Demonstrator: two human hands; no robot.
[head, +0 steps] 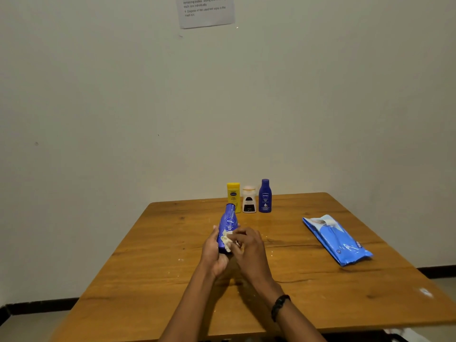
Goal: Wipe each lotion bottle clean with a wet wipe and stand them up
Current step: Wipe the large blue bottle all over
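My left hand [214, 253] grips the lower end of a blue Nivea lotion bottle [228, 224], held above the table with its cap tilted up and away from me. A crumpled white wet wipe [227, 241] is pressed against the bottle's lower front by my right hand [248, 245]. Three more bottles stand upright in a row near the table's far edge: a yellow bottle [233, 195], a white bottle with a dark label [249, 199] and a second blue Nivea bottle [265, 196].
A blue pack of wet wipes [336, 239] lies flat on the right side of the wooden table [148, 280]. A printed paper sheet [204, 11] is taped to the wall behind. A black band sits on my right wrist.
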